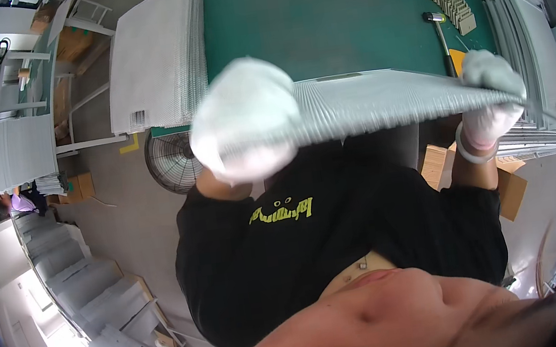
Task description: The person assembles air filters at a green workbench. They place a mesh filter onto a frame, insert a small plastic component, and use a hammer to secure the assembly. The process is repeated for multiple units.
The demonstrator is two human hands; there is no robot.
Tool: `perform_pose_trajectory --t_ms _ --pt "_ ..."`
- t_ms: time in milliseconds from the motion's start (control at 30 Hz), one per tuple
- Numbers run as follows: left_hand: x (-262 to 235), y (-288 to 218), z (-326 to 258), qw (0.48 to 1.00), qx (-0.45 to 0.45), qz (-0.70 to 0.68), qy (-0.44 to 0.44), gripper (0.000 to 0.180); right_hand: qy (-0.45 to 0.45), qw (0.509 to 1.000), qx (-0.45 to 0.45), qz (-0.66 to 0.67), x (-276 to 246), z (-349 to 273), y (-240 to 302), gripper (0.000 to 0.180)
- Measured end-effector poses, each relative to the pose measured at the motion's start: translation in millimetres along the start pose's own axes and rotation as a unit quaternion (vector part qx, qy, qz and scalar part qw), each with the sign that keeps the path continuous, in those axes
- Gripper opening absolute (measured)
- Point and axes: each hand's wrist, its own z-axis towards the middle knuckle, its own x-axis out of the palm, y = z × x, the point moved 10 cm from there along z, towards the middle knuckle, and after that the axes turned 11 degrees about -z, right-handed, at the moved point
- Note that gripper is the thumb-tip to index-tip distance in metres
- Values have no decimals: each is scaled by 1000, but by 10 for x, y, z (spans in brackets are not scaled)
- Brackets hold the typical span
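Note:
A silvery, finely ribbed mesh panel (pixel 381 105) is held crosswise in front of my chest, over the near edge of the green-topped table (pixel 313 14). My left hand (pixel 245 118), in a white glove smeared by motion, covers the panel's left end; its fingers are closed there, though not clearly seen. At the right end, my right hand (pixel 491 86) wears a greyish-white glove and grips the panel's corner, fingers on top and wrist below. The panel is tilted, its ribbed edge turned toward me and blurred.
A stack of similar white mesh panels (pixel 157 52) stands at the table's left. Beyond my right hand lie a hammer (pixel 441 36) and a row of small beige pieces (pixel 448 2). More panels (pixel 533 56) stand at right. A floor fan (pixel 172 161) is below left.

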Motion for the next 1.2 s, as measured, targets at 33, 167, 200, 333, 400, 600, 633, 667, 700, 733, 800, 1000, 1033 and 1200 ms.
perform_pose_trajectory --t_ms 33,167,200,333,400,600,633,667,700,733,800,1000,1033,1200 --pt "-146 128 -19 998 6 -19 -67 22 -32 998 50 8 -36 -18 -90 36" --pt "-538 364 -177 978 -20 -18 -208 28 -56 998 29 -16 150 171 25 42" --pt "-568 370 -207 978 -22 -14 -209 26 -59 998 23 -14 155 189 12 41" --pt "-317 285 -209 981 -17 -49 -188 13 -13 998 57 17 4 121 -217 33" --pt "-222 161 -317 987 -71 -44 -138 13 -27 997 45 -57 193 93 -3 47" --pt "384 499 -1059 965 -182 -89 169 26 176 966 -153 110 368 -262 507 36" --pt "412 634 -1165 953 -232 -44 188 28 197 960 -158 119 410 -304 532 35" --pt "416 781 -1276 937 -281 0 207 31 215 955 -163 127 453 -339 555 35" --pt "399 924 -1387 916 -329 44 226 33 232 949 -167 132 488 -376 581 34" --pt "355 1010 -1436 902 -350 98 234 33 243 945 -171 138 513 -394 598 33" --pt "245 1181 -1534 864 -387 203 250 34 267 936 -177 148 580 -452 649 32" --pt "160 1395 -1786 839 -410 264 243 30 314 918 -191 152 568 -527 725 29" --pt "155 1405 -1796 839 -412 265 239 30 318 917 -191 146 538 -539 703 29" --pt "129 1408 -1790 832 -378 321 250 30 311 926 -186 105 428 -554 628 29"
